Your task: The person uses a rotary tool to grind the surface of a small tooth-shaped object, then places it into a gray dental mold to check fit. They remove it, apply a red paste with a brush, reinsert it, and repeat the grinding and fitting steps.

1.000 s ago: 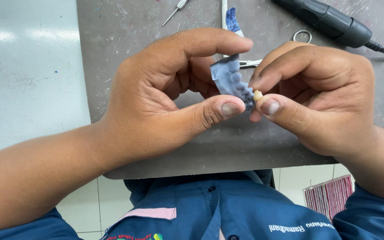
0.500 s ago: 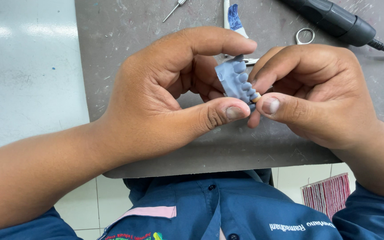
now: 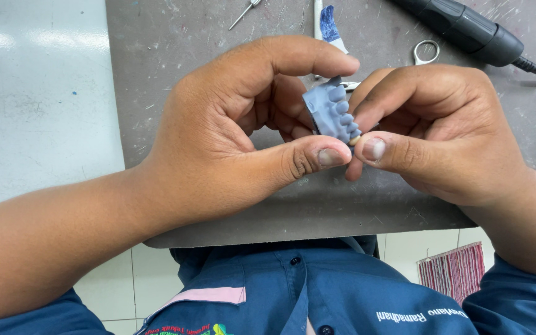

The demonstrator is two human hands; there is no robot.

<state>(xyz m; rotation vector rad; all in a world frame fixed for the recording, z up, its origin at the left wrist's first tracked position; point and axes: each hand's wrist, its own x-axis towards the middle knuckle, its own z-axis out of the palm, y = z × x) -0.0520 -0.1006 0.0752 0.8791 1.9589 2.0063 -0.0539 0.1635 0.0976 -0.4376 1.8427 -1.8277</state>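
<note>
The left hand (image 3: 231, 136) pinches a blue tooth model (image 3: 331, 113) between thumb and forefinger; the right hand (image 3: 432, 133) presses a small pale piece (image 3: 355, 141) against its lower teeth; both hover over a grey mat (image 3: 175, 37), with scissors (image 3: 426, 51) and a black handpiece (image 3: 466, 28) beyond.

The left hand (image 3: 231, 136) holds a small blue dental model (image 3: 332, 113) between thumb and forefinger. The right hand (image 3: 442, 133) pinches a tiny pale piece (image 3: 355, 140) against the model's lower edge. Under the hands lies a grey mat (image 3: 175, 37), with a black handpiece (image 3: 466, 30) and a scissor ring (image 3: 427, 52).
</note>
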